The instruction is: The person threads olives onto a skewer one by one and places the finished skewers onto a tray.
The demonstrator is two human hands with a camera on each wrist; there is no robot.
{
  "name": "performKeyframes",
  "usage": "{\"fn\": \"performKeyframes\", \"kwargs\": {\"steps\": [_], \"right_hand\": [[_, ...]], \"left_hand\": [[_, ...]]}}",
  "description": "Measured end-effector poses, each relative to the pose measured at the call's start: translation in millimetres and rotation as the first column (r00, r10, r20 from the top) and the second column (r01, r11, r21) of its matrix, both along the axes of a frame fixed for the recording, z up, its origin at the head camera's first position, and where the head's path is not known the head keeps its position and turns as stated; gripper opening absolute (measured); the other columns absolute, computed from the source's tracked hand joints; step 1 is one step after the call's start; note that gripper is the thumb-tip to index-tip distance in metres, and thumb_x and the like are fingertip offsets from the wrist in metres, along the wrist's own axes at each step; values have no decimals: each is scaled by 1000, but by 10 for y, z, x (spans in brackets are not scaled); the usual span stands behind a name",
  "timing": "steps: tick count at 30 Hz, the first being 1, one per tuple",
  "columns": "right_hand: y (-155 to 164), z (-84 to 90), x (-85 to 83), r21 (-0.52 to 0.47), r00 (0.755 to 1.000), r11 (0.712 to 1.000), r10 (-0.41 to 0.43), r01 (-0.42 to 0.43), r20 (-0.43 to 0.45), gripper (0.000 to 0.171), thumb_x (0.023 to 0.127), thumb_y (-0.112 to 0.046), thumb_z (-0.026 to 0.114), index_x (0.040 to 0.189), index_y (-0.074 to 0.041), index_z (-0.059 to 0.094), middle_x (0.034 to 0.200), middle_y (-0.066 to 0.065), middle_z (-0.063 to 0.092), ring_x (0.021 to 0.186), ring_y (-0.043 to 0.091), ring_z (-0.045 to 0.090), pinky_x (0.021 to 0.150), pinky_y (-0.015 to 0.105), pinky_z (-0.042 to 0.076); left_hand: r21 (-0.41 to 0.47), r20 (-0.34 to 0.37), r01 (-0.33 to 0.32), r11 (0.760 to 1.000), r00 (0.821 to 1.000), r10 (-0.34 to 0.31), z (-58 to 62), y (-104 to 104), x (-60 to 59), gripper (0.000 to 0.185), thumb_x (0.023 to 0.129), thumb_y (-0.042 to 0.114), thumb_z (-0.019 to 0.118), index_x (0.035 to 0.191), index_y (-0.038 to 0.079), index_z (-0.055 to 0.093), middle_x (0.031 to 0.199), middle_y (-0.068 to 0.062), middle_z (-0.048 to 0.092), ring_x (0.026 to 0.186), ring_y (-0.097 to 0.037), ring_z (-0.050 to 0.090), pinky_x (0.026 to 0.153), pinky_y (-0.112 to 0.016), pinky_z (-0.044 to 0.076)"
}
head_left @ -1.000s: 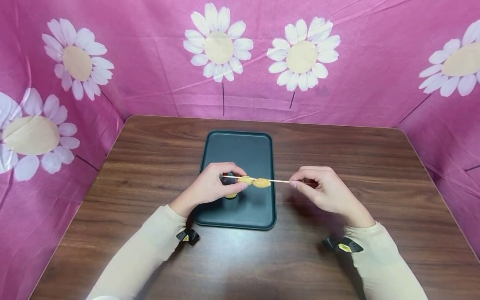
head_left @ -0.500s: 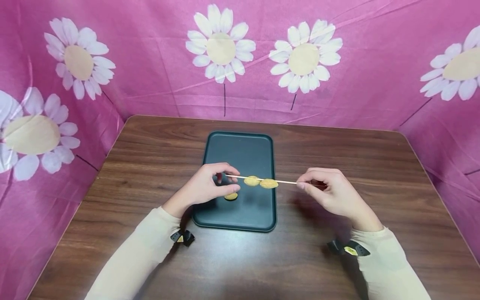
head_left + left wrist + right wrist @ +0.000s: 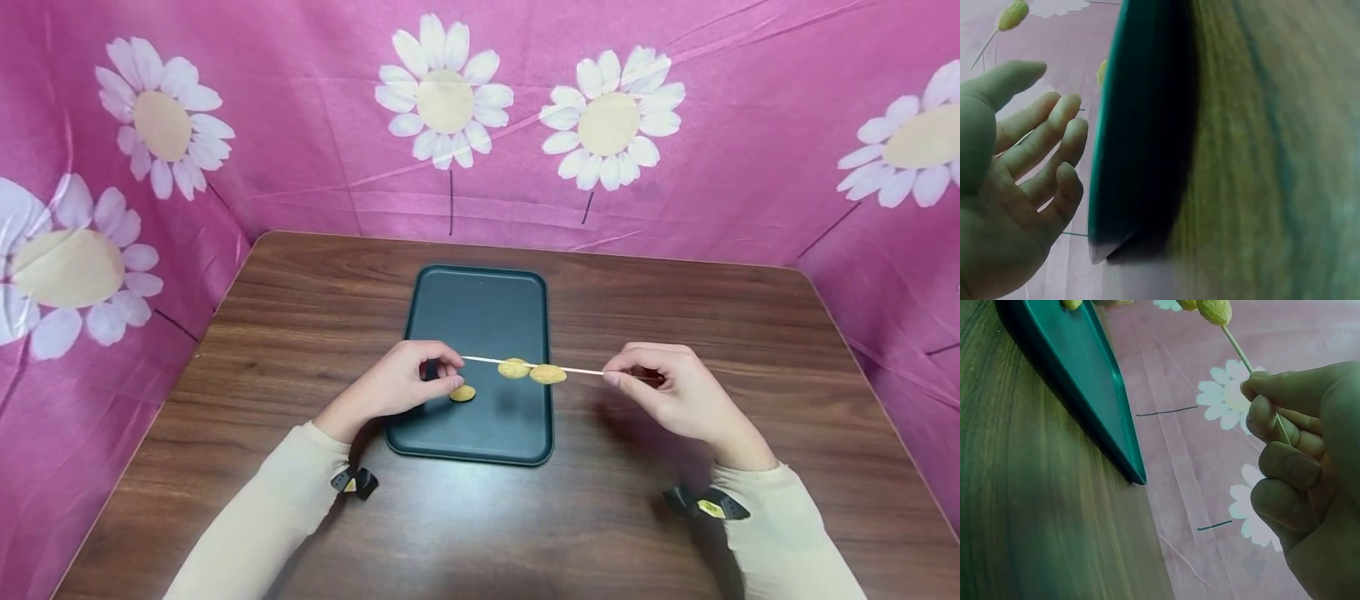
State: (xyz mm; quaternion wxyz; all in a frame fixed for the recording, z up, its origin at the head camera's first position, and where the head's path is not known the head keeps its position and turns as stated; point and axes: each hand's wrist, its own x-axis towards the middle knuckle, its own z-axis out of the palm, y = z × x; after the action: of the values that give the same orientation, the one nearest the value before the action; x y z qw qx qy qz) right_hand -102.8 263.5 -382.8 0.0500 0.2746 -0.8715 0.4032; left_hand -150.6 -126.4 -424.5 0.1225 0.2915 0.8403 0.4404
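My right hand pinches a thin wooden skewer near its right end, with the other fingers curled behind it in the right wrist view. Two yellow-brown oval food pieces are threaded side by side on it, one nearer the middle and one closer to my right hand. The skewer hangs level over the dark green tray. A third oval piece lies on the tray. My left hand has loosely bent fingers and holds nothing; its fingertips are beside that piece and the skewer's free tip.
Brown wood-grain table surrounds the tray on all sides. Behind and at both sides hangs a pink cloth printed with white daisies. Black wrist cameras sit at both cuffs.
Earlier the left fingers were at the inner piece on the skewer. They have let go and moved left and slightly down, while the right hand and loaded skewer have shifted right.
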Motion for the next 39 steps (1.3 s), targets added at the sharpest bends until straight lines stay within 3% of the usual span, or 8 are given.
{"fn": "performKeyframes", "kwargs": {"steps": [9, 17, 24, 32, 39], "right_hand": [[74, -42, 46, -13, 1000, 1000, -11, 11, -2, 36, 90, 10, 80, 98, -26, 78, 76, -4, 65, 61, 1, 46, 50, 20, 39], [85, -52, 49, -23, 1000, 1000, -19, 18, -16, 36, 88, 12, 80, 98, -22, 78, 80, -12, 64, 62, 2, 47, 52, 21, 39], [101, -45, 50, -20, 1000, 1000, -21, 20, -23, 37, 87, 12, 80, 98, -23, 78, 78, -8, 64, 62, 1, 46, 51, 21, 38], [119, -58, 49, -4, 1000, 1000, -24, 24, -5, 34, 91, 9, 79, 97, -24, 78, 79, -7, 65, 63, 1, 48, 53, 20, 40], [132, -54, 59, 15, 999, 999, -40, 40, -7, 33, 92, 7, 79, 97, -26, 78, 80, -9, 66, 64, 1, 49, 55, 20, 41]], "left_hand": [[-105, 21, 13, 994, 1000, -11, -25, 10, -18, 17, 97, 19, 80, 109, 8, 79, 92, 2, 73, 86, -9, 64, 80, -27, 55], [-214, -33, 29, 976, 999, -37, -45, 65, -16, 21, 94, 26, 84, 108, 11, 80, 96, 3, 73, 90, -12, 64, 83, -26, 54], [-278, -76, 40, 960, 995, -63, -51, 121, -2, 20, 93, 27, 85, 109, 15, 82, 96, 6, 70, 90, -11, 61, 80, -25, 50], [-268, -81, 17, 963, 996, -40, -36, 99, 46, 12, 95, 22, 83, 105, 18, 82, 97, 7, 70, 88, -10, 60, 78, -25, 48], [-118, -19, -64, 991, 998, 62, -7, 10, 101, 10, 95, 15, 82, 105, 14, 79, 94, 4, 74, 87, -12, 65, 78, -27, 53]]}}
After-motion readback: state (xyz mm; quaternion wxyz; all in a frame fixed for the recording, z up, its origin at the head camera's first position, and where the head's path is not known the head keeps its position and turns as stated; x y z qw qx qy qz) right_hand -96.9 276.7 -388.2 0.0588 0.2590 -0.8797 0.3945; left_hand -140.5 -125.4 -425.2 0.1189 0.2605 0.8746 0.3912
